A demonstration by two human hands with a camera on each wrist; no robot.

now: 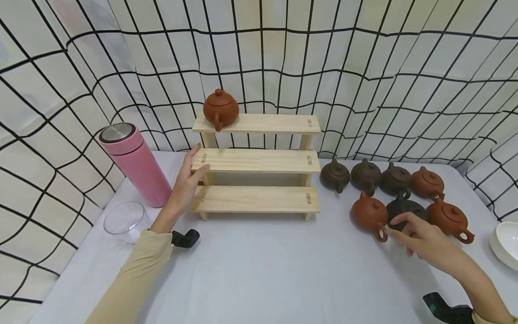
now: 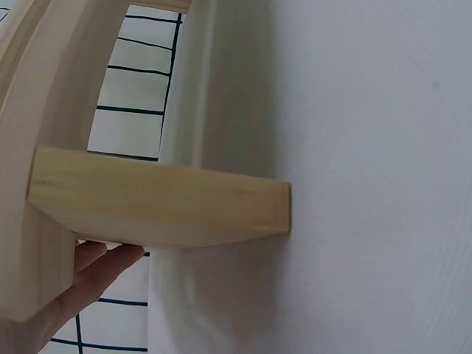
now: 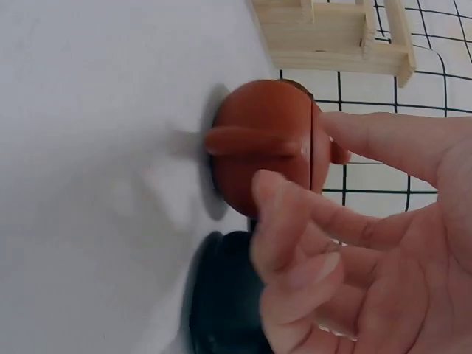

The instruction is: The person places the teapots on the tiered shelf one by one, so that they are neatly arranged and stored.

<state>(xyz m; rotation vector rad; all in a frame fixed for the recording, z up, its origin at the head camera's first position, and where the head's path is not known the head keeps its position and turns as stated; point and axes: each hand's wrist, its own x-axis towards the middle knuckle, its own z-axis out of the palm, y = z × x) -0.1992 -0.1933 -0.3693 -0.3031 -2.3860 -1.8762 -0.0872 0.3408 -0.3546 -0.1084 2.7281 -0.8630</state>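
My left hand (image 1: 185, 185) grips the left end of a three-tier wooden stand (image 1: 256, 160) at its middle shelf, thumb on top. In the left wrist view, fingers (image 2: 103, 276) show behind a stand leg (image 2: 166, 198). One reddish-brown teapot (image 1: 221, 109) sits at the top shelf's left end. Over on the right, my right hand (image 1: 430, 243) hovers by the handle of another reddish-brown teapot (image 1: 369, 212), fingers spread and loosely bent. The right wrist view has that teapot's body (image 3: 258, 110) beside the fingertips, with a dark green teapot (image 3: 225, 295) below it.
Several dark brown and reddish teapots (image 1: 366, 175) stand close together right of the stand. Leaning in view at left are a pink thermos (image 1: 139, 166) and a clear glass bowl (image 1: 126, 220). A white bowl (image 1: 507, 245) stands at far right. Black wire mesh (image 1: 263, 72) surrounds the table.
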